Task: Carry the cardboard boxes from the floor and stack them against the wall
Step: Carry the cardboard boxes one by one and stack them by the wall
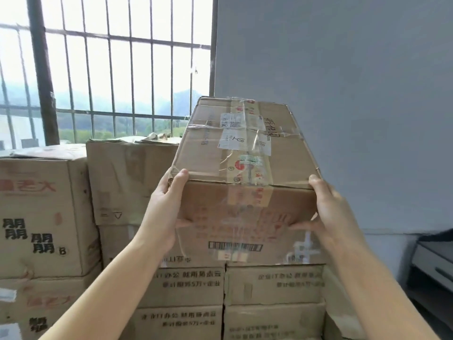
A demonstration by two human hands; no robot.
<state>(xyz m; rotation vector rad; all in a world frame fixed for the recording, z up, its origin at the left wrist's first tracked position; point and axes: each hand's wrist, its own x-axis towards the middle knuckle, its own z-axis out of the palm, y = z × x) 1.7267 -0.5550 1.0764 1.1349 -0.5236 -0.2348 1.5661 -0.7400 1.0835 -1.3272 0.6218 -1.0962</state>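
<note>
Taped cardboard box (pixel 247 168) sits at chest height on top of the stack (pixel 228 298) by the grey wall (pixel 343 94), its near end held between 2 hands. Left hand (pixel 169 212) and right hand (pixel 328 207) each clamp a near corner, thumbs up at the top edge, fingers curled across the front face. Looks stiff but dented, glossy tape likely slick, weight unclear; best held low at the corners, on bare cardboard.
</note>
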